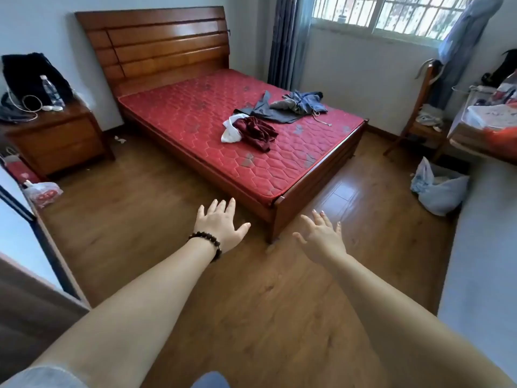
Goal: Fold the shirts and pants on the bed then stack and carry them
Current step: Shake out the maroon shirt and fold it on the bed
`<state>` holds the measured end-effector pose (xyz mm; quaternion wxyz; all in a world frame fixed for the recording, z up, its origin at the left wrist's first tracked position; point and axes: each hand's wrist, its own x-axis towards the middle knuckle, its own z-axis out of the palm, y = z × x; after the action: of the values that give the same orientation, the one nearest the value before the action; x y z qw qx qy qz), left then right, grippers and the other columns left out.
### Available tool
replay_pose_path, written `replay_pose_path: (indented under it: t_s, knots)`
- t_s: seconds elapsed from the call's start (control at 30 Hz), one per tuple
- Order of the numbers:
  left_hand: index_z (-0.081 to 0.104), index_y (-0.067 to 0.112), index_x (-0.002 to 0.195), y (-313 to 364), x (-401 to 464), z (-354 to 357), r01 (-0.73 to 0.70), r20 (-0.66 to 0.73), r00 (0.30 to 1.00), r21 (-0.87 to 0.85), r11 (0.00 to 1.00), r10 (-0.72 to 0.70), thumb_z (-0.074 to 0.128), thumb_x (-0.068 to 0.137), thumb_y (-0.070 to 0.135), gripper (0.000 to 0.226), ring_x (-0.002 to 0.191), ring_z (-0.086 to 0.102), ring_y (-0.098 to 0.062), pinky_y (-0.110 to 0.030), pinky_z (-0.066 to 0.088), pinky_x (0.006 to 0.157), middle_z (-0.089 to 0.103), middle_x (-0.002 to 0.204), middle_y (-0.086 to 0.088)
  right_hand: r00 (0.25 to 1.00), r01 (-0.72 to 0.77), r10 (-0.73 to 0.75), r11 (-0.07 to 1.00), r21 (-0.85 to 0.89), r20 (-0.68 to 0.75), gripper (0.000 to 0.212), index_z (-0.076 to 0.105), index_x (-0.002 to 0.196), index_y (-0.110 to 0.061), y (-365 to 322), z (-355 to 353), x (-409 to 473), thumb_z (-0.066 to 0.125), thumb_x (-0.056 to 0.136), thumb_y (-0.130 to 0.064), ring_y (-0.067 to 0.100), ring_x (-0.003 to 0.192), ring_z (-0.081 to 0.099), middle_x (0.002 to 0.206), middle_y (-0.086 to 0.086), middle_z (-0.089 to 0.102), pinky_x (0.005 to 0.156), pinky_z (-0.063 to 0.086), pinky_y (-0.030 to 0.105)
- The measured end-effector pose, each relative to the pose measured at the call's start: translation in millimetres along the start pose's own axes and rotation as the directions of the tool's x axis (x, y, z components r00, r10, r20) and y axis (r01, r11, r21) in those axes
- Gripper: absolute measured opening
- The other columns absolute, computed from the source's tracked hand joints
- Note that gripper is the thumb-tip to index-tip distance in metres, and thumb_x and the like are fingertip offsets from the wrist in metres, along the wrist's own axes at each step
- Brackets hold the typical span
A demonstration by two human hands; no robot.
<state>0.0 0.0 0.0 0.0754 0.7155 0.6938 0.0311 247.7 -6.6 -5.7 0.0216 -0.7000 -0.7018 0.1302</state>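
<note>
A red quilted mattress [195, 113] on a wooden bed frame fills the middle of the room. Crumpled clothes lie on its right half: a maroon garment [256, 133] with a white piece [230, 133] beside it, a grey garment [268, 110] behind them, and a blue denim piece [309, 102] farthest back. My left hand [219, 224], with a dark bead bracelet on the wrist, stretches forward over the floor with fingers spread, holding nothing. My right hand [321, 233] reaches out the same way, fingers spread and empty. Both hands are short of the bed's foot corner.
A wooden nightstand [56, 138] with a black bag, a water bottle and cables stands at the left. A chair [419, 113] and a cluttered table [486, 127] stand at the right, with a plastic bag [439, 189] on the floor. Wooden floor lies between me and the bed.
</note>
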Motion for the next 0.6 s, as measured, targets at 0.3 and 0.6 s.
replay_pose_path:
  t_s: [0.3,0.6]
  knots:
    - [0.009,0.020,0.152,-35.0,36.7,12.6,0.112,0.013,0.994,0.022,0.994,-0.112,0.026,0.089,0.067,0.081,0.147,0.011,-0.019,-0.045,0.009,0.119,0.020,0.158,-0.003,0.995,0.089,-0.088,0.996,-0.018,0.035,0.059,0.027,0.150,-0.029,-24.3,17.9,66.3,0.039,0.097,-0.052,0.019,0.149,-0.001,0.162,0.003,0.009,0.117,0.000,0.053]
    - [0.008,0.019,0.152,-97.4,162.3,22.3,0.137,0.051,0.989,-0.034,0.990,-0.136,0.027,0.089,0.065,0.081,0.147,0.011,-0.020,-0.046,0.010,0.119,0.020,0.158,-0.005,0.989,0.127,-0.127,0.992,0.005,0.077,0.058,0.026,0.150,-0.027,-91.0,31.5,199.0,0.039,0.098,-0.050,0.022,0.149,0.000,0.161,0.004,0.011,0.119,0.000,0.052]
